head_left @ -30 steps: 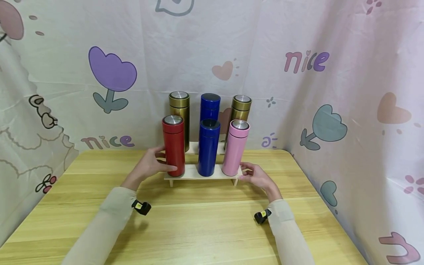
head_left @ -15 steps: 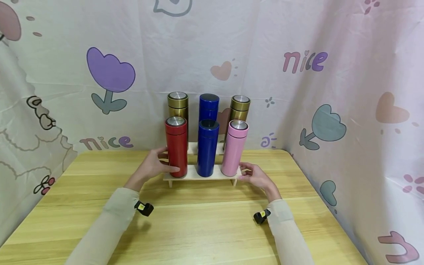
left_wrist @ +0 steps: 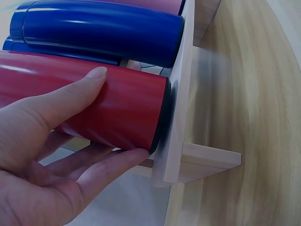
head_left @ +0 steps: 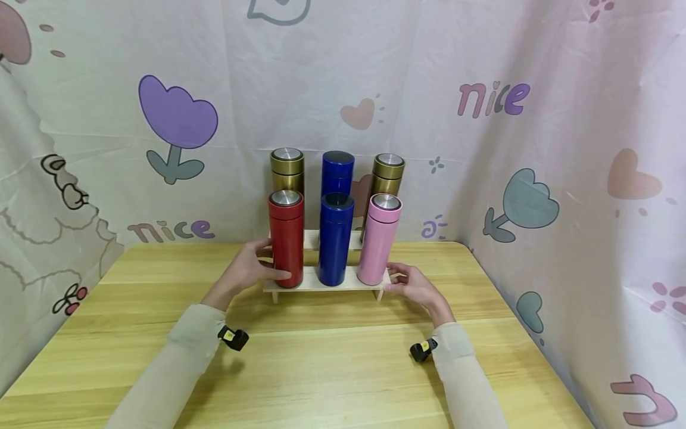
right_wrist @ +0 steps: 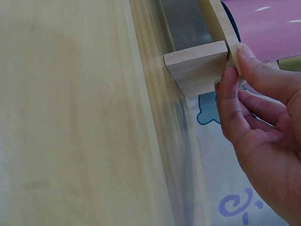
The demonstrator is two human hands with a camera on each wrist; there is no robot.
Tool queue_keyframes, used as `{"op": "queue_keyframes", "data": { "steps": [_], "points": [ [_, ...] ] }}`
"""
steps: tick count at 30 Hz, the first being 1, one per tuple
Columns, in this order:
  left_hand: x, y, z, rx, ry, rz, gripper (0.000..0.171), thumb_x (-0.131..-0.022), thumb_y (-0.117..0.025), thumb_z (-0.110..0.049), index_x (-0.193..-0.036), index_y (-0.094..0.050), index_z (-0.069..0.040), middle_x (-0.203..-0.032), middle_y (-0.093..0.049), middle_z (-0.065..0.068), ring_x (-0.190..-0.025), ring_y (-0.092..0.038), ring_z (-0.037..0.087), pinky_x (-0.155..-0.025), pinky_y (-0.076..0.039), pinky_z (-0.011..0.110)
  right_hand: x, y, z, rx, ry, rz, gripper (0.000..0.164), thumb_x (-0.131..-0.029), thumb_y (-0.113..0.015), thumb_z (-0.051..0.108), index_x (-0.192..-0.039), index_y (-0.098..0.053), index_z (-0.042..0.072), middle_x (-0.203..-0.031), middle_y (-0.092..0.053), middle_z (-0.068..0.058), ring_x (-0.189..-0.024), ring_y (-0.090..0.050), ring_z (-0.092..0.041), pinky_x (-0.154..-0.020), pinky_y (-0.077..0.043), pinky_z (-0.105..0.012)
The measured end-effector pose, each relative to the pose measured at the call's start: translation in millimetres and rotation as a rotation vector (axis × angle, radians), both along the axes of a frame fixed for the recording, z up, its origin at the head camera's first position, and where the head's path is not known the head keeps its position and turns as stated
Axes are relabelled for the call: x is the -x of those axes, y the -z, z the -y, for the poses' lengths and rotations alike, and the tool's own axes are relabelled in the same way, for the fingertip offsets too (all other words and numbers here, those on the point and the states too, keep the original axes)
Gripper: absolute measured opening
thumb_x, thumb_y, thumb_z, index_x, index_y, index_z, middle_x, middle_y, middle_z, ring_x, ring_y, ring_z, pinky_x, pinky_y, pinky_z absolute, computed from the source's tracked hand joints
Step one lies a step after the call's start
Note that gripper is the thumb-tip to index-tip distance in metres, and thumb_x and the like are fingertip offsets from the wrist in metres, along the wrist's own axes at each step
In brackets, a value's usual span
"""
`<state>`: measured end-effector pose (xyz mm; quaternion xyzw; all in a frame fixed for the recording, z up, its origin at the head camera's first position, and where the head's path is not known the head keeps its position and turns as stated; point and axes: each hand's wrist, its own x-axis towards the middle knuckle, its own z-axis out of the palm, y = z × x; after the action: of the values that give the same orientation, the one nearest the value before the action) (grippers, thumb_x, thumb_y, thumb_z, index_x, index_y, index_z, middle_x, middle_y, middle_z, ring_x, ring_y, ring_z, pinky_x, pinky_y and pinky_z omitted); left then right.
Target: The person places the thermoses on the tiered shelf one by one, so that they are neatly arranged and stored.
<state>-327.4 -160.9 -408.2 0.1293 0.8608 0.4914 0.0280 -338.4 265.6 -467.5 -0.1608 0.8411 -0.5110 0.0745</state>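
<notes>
A red thermos bottle (head_left: 286, 244) stands at the left end of a pale wooden stand (head_left: 311, 277). My left hand (head_left: 245, 268) grips its lower part, thumb across the front and fingers around the far side; in the left wrist view the bottle's dark base (left_wrist: 164, 117) is right at the board. Beside it on the front tier stand a blue thermos (head_left: 335, 247) and a pink thermos (head_left: 378, 247), which leans slightly. My right hand (head_left: 417, 288) pinches the stand's right end, thumb on the board's edge in the right wrist view, close to the pink thermos.
On the stand's back tier are a gold thermos (head_left: 287, 173) at left, a blue one (head_left: 337, 170) in the middle and another gold one (head_left: 388, 173) at right. The stand rests on a wood-grain table (head_left: 332, 369), with a printed cloth (head_left: 300, 71) hanging behind.
The red thermos, gripped by my left hand, has shifted slightly to the right, mostly in the first half second. My right hand keeps its place at the stand's end.
</notes>
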Motion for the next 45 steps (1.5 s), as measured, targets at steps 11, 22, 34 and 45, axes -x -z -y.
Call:
{"op": "queue_keyframes", "data": {
  "steps": [11, 22, 34, 45],
  "points": [
    [-1.0, 0.2, -0.8, 0.005, -0.004, -0.003, 0.092, -0.08, -0.09, -0.031, -0.154, -0.043, -0.005, -0.141, -0.061, 0.024, -0.129, -0.06, 0.043, -0.106, -0.054, 0.057, -1.1, -1.4, 0.9, 0.013, -0.009, -0.006, 0.069, -0.092, -0.073, 0.002, -0.152, -0.04, -0.009, -0.134, -0.058, -0.03, -0.104, -0.065, -0.023, -0.084, -0.057, -0.019],
    [-2.0, 1.1, -0.3, 0.001, -0.004, -0.003, 0.091, -0.079, -0.091, -0.031, -0.153, -0.045, -0.006, -0.141, -0.062, 0.023, -0.129, -0.06, 0.043, -0.106, -0.053, 0.058, 0.1, -0.5, 1.2, 0.008, -0.012, -0.006, 0.068, -0.093, -0.072, 0.002, -0.151, -0.04, -0.01, -0.134, -0.059, -0.03, -0.105, -0.065, -0.023, -0.084, -0.057, -0.019],
    [-2.6, 2.8, -0.4, 0.006, -0.011, 0.0, 0.089, -0.08, -0.09, -0.031, -0.153, -0.046, -0.007, -0.142, -0.061, 0.022, -0.129, -0.06, 0.043, -0.106, -0.054, 0.057, -0.2, -0.6, 1.8, -0.013, 0.007, 0.01, 0.067, -0.093, -0.074, 0.005, -0.151, -0.043, -0.007, -0.135, -0.058, -0.027, -0.109, -0.062, -0.024, -0.085, -0.055, -0.019],
    [-2.9, 4.6, -1.3, -0.003, -0.011, -0.01, 0.085, -0.081, -0.089, -0.028, -0.152, -0.047, -0.008, -0.146, -0.058, 0.02, -0.13, -0.059, 0.043, -0.105, -0.055, 0.057, -1.2, -0.8, 1.0, 0.009, 0.003, 0.015, 0.067, -0.093, -0.074, 0.003, -0.151, -0.043, -0.008, -0.138, -0.057, -0.029, -0.107, -0.062, -0.023, -0.084, -0.056, -0.02]
  ]
}}
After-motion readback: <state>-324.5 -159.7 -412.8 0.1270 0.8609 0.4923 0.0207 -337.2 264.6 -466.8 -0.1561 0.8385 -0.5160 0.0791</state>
